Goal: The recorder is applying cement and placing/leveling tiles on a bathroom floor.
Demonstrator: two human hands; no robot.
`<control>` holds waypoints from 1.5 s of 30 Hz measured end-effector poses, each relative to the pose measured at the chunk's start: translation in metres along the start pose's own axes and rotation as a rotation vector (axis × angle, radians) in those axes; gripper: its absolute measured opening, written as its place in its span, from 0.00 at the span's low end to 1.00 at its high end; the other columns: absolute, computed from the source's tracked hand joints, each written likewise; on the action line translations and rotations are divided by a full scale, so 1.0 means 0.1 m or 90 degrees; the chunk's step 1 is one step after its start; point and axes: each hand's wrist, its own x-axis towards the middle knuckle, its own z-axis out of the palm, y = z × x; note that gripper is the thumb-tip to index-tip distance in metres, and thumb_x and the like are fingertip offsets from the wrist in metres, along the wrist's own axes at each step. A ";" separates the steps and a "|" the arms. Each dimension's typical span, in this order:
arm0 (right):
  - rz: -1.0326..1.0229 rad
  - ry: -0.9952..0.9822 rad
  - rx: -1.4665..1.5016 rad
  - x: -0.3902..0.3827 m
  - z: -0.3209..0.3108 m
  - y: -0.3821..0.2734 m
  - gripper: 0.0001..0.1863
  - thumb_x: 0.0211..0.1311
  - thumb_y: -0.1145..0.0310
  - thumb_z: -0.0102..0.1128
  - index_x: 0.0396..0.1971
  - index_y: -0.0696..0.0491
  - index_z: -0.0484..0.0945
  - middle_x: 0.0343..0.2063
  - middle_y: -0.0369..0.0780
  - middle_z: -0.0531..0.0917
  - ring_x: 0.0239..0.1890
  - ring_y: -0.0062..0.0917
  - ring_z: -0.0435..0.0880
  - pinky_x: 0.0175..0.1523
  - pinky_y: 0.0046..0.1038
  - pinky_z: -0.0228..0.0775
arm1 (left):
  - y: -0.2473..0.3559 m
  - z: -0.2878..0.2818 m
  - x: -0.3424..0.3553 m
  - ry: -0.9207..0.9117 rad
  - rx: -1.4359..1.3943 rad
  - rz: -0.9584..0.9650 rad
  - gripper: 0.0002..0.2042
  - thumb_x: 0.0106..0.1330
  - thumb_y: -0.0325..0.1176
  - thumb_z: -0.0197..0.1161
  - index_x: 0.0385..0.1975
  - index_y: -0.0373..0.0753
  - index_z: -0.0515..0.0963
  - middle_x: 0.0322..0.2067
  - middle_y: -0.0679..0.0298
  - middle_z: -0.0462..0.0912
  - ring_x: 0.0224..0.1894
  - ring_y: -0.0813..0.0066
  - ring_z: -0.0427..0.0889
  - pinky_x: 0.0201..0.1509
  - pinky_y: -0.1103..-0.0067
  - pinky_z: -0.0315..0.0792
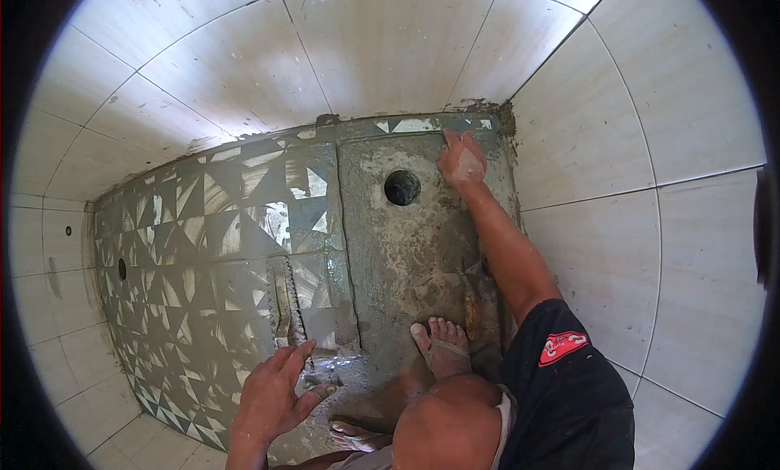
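On floor (398, 259), along far edge near right corner: narrow patterned tile strip (414, 125). Right hand (463, 160) with fingers at it, grip or mere touch hard to tell. Left hand (275, 395) with fingers spread, near notched trowel (283, 299).

My feed shows the trowel (283, 301) on the floor tiles (183, 236), left of the hole (402, 188); behind the hole, a tile strip (414, 125) lies along the wall (390, 47).
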 end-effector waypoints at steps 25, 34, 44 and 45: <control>0.088 -0.059 -0.016 0.20 0.01 0.02 0.25 0.57 0.67 0.60 0.58 0.44 0.77 0.53 0.47 0.79 0.60 0.43 0.77 0.60 0.45 0.74 | -0.08 0.04 0.04 0.008 -0.012 -0.003 0.39 0.54 0.40 0.75 0.69 0.45 0.67 0.51 0.52 0.79 0.50 0.47 0.81 0.52 0.61 0.77; 0.056 0.041 -0.031 0.12 0.04 0.04 0.21 0.58 0.66 0.59 0.54 0.46 0.79 0.55 0.47 0.77 0.60 0.42 0.78 0.59 0.45 0.75 | -0.07 0.03 0.08 -0.006 -0.003 0.000 0.38 0.55 0.41 0.74 0.68 0.43 0.67 0.50 0.53 0.79 0.49 0.48 0.81 0.51 0.61 0.77; 0.075 -0.044 -0.010 0.37 0.23 0.19 0.26 0.57 0.68 0.60 0.59 0.45 0.77 0.57 0.48 0.76 0.61 0.44 0.76 0.60 0.46 0.73 | -0.08 0.05 0.07 0.000 -0.023 -0.017 0.39 0.56 0.42 0.75 0.68 0.43 0.67 0.52 0.50 0.80 0.51 0.46 0.80 0.55 0.61 0.76; 0.055 -0.028 0.085 0.54 0.34 0.69 0.26 0.57 0.68 0.60 0.59 0.45 0.76 0.57 0.48 0.76 0.60 0.44 0.76 0.60 0.46 0.74 | -0.04 0.09 0.17 -0.004 -0.032 0.020 0.39 0.56 0.42 0.75 0.68 0.43 0.67 0.52 0.50 0.80 0.51 0.46 0.80 0.55 0.61 0.76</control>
